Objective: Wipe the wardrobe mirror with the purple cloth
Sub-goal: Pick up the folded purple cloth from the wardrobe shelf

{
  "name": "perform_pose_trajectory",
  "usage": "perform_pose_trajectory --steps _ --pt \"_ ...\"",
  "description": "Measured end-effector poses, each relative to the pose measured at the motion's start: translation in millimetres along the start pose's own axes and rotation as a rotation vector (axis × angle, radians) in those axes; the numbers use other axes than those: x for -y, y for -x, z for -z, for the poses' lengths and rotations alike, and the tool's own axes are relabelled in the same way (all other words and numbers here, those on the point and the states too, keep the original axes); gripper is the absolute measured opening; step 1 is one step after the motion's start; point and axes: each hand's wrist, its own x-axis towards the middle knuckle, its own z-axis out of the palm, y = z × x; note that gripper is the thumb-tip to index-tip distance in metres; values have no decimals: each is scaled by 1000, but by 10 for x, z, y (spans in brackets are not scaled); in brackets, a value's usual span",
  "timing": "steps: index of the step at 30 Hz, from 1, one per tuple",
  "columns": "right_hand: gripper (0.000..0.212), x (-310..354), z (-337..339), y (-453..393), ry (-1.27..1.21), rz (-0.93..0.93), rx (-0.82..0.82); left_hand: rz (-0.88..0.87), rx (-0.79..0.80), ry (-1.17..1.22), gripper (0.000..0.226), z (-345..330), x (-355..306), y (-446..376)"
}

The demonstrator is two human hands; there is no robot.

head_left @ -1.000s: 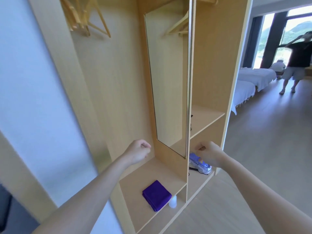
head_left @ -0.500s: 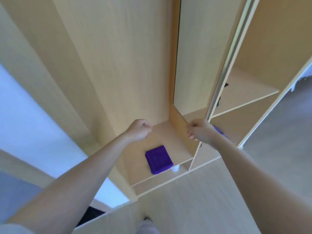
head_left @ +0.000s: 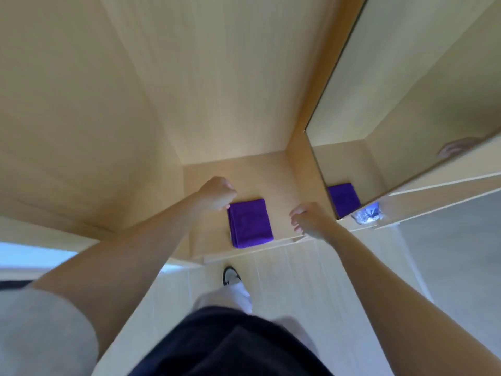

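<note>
Since the purple cloth point(head_left: 250, 223) lies folded flat on the bottom shelf point(head_left: 282, 185) of the wardrobe, near the shelf's front edge, the step in hand looks to be the pickup, and it would go best if one hand came down on the cloth's near edge and pinched through all the folded layers, so it lifts as one pad and not as a trailing sheet. The mirror point(head_left: 406, 104) stands to the right of the cloth, its lower corner reflecting it; wiping has not begun.

As for the grip, the left hand point(head_left: 217, 195) is curled into a loose fist just left of the cloth's far corner and holds nothing; whether it touches the cloth I cannot tell. The right hand point(head_left: 309, 219) hovers right of the cloth, between it and the mirror, fingers loosely bent, empty.
</note>
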Motion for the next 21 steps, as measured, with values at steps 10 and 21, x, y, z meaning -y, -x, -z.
perform_pose_trajectory --steps 10,21 --pt "21 23 -306 -1110 213 21 190 283 -51 45 19 -483 745 -302" --pt "23 -317 -1068 -2248 331 33 158 485 6 372 39 -1375 1255 -838"
